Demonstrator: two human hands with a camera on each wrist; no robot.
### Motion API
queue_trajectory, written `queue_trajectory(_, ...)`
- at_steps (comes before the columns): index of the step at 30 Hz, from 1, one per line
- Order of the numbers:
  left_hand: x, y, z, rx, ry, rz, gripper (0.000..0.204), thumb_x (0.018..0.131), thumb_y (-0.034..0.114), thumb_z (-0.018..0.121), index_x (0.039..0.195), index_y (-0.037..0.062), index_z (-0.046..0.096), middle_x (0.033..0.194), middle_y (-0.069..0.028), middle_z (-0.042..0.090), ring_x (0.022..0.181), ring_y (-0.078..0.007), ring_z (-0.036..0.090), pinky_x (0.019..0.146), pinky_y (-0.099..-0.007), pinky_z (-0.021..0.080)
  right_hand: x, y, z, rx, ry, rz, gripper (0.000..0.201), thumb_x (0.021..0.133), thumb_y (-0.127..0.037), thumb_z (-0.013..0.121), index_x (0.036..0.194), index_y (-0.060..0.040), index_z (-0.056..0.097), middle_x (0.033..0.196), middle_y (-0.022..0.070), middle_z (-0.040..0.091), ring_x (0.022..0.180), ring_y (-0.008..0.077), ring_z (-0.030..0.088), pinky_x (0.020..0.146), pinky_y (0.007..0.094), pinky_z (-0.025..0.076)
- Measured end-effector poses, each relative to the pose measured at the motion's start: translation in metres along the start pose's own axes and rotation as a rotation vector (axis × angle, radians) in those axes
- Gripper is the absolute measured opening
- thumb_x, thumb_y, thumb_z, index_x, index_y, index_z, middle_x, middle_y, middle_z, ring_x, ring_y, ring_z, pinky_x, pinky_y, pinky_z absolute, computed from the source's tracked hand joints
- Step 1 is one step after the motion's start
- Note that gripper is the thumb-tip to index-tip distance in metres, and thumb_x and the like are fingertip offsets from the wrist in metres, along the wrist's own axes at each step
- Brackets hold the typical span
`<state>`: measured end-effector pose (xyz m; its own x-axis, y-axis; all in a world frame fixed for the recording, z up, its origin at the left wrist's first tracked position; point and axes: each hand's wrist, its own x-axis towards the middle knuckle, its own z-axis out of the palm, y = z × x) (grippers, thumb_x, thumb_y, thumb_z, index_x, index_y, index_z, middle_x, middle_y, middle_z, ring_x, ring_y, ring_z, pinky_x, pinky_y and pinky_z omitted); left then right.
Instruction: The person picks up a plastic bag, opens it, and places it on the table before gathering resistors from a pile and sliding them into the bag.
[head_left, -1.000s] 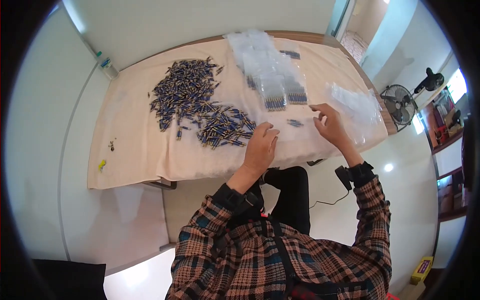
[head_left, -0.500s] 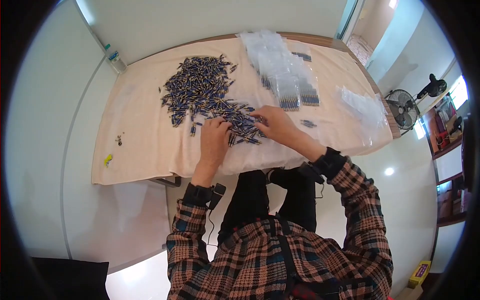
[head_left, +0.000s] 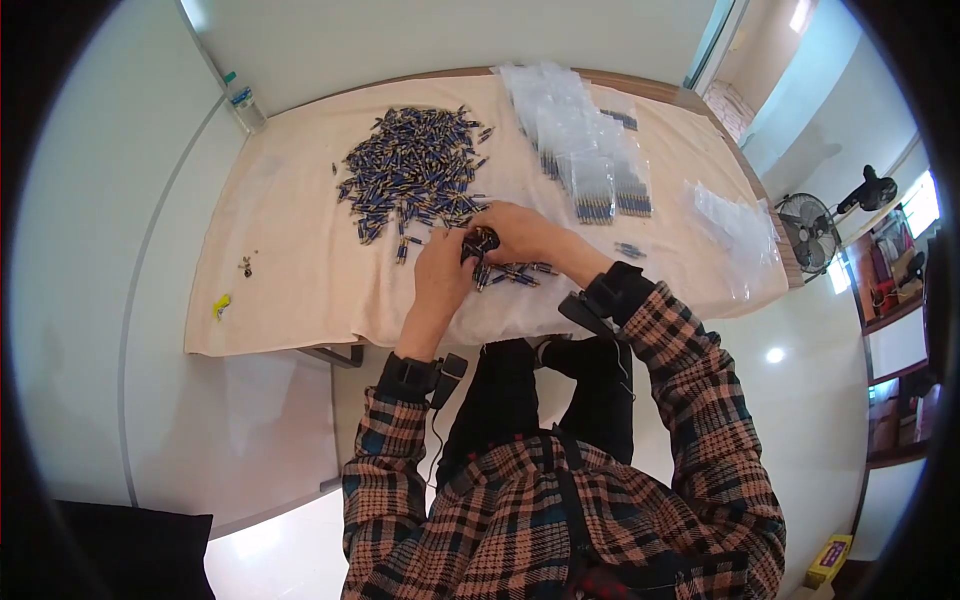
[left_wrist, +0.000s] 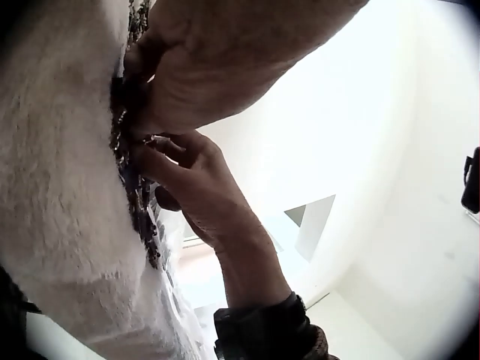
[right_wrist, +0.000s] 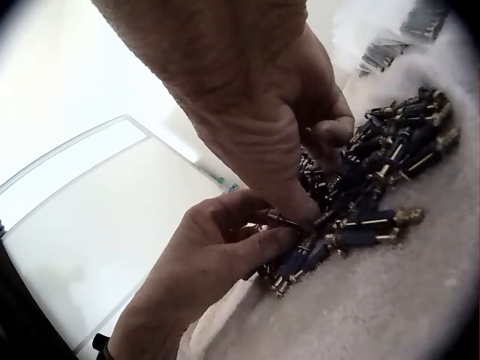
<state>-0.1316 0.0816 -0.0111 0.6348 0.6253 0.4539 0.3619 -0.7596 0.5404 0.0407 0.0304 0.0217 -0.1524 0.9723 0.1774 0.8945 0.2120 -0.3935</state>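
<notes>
Both bent over blue parts (right_wrist: 375, 176): left hand (head_left: 443, 270) beside right hand (head_left: 515, 232).

Probably a home: fan (head_left: 806, 232), shelves (head_left: 891, 321)

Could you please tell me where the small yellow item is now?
In the head view, the small yellow item lies near the front-left corner of the cloth, below a few dark bits and left of the left hand.

Your right hand (head_left: 517, 232) arches over the grip, fingers bent downward (tips partly hidden); your left hand (head_left: 441, 272) pinches just beside it, both forearms (head_left: 395, 435) angling in from nearer your body.
</notes>
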Motion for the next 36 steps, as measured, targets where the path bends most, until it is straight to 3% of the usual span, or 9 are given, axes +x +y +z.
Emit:
queue_trajectory(2, 0.0, 0.004, 0.004, -0.076, 0.01, 0.076, 0.039, 0.07, 0.0, 0.07, 0.107, 0.0051, 0.059, 0.095, -0.015, 0.058, 0.086, -0.0336, 0.058, 0.074, -0.0398, 0.047, -0.008, 0.005, 0.001, 0.012, 0.043, -0.006, 0.033, 0.067, -0.017, 0.072, 0.098, -0.0076, 0.065, 0.093, 0.0149, 0.061, 0.098, 0.034, 0.056, 0.082, 0.0422, 0.046)
queue_trajectory(9, 0.0, 0.019, 0.014, -0.232, -0.071, 0.075, 0.032, 0.07, -0.004, 0.065, 0.101, 0.0043, 0.059, 0.094, -0.0157, 0.056, 0.09, -0.0363, 0.056, 0.075, -0.0418, 0.045, -0.048, 0.014, 0.002, 0.082, 0.222, 0.023, 0.025, 0.066, -0.006, 0.071, 0.091, -0.0031, 0.067, 0.092, 0.0155, 0.063, 0.088, 0.0344, 0.059, 0.079, 0.0382, 0.048)
queue_trajectory(13, -0.001, 0.024, 0.016, -0.227, -0.087, 0.107, 0.028, 0.071, -0.006, 0.064, 0.097, 0.0027, 0.06, 0.093, -0.0158, 0.056, 0.089, -0.0362, 0.055, 0.076, -0.0414, 0.045, -0.068, 0.02, 0.004, 0.232, 0.418, -0.055, 0.02, 0.07, 0.001, 0.069, 0.089, -0.0014, 0.067, 0.088, 0.0117, 0.065, 0.08, 0.0249, 0.063, 0.071, 0.0319, 0.05)
queue_trajectory(16, 0.001, 0.024, 0.019, -0.203, -0.085, 0.127, 0.026, 0.07, -0.006, 0.064, 0.095, 0.0019, 0.061, 0.092, -0.0158, 0.056, 0.089, -0.0361, 0.055, 0.076, -0.0412, 0.045, -0.079, 0.023, 0.006, 0.512, 0.403, 0.168, 0.015, 0.075, 0.001, 0.069, 0.09, 0.0005, 0.067, 0.082, 0.0061, 0.066, 0.073, 0.0118, 0.062, 0.063, 0.0252, 0.049)
queue_trajectory(20, 0.0, 0.025, 0.022, -0.174, -0.084, 0.116, 0.025, 0.07, -0.006, 0.064, 0.094, 0.0014, 0.061, 0.091, -0.0157, 0.056, 0.09, -0.0359, 0.055, 0.078, -0.041, 0.044, -0.084, 0.023, 0.002, 0.715, 0.468, 0.299, 0.012, 0.079, -0.002, 0.07, 0.091, 0.0012, 0.068, 0.08, 0.0012, 0.067, 0.069, 0.0035, 0.06, 0.057, 0.0197, 0.048)
queue_trajectory(27, 0.0, 0.034, 0.021, -0.119, -0.002, 0.17, 0.03, 0.072, -0.003, 0.067, 0.102, 0.0019, 0.06, 0.09, -0.0136, 0.057, 0.086, -0.0327, 0.056, 0.077, -0.0374, 0.046, -0.097, 0.024, -0.007, 0.992, 0.457, 0.401, 0.015, 0.08, -0.003, 0.069, 0.094, 0.0004, 0.068, 0.079, 0.0009, 0.068, 0.067, 0.0044, 0.061, 0.057, 0.0188, 0.048)
queue_trajectory(30, 0.001, 0.051, 0.013, 0.088, 0.198, 0.25, 0.03, 0.073, -0.002, 0.066, 0.102, 0.002, 0.06, 0.089, -0.0128, 0.056, 0.083, -0.0297, 0.057, 0.075, -0.0365, 0.047, -0.099, 0.025, -0.007, 1.051, 0.46, 0.394, 0.018, 0.08, -0.002, 0.069, 0.098, 0.0002, 0.067, 0.082, 0.0013, 0.068, 0.069, 0.0047, 0.061, 0.058, 0.0187, 0.048)
queue_trajectory(35, 0.004, 0.056, 0.026, -0.155, 0.043, 0.144, 0.028, 0.078, 0.0, 0.064, 0.105, 0.0026, 0.061, 0.086, -0.011, 0.061, 0.072, -0.0232, 0.06, 0.068, -0.0337, 0.049, -0.099, 0.023, -0.002, 1.153, 0.428, 0.353, 0.027, 0.08, 0.0, 0.069, 0.107, -0.0004, 0.063, 0.092, 0.0033, 0.068, 0.077, 0.0057, 0.062, 0.063, 0.0189, 0.049)
queue_trajectory(36, 0.005, 0.058, 0.029, -0.273, 0.011, 0.062, 0.027, 0.079, 0.001, 0.063, 0.106, 0.0017, 0.061, 0.085, -0.0113, 0.062, 0.07, -0.0225, 0.061, 0.064, -0.0332, 0.049, -0.099, 0.023, -0.002, 1.175, 0.42, 0.339, 0.029, 0.08, 0.0, 0.068, 0.109, -0.0006, 0.062, 0.095, 0.0039, 0.068, 0.08, 0.0061, 0.063, 0.065, 0.0191, 0.049)
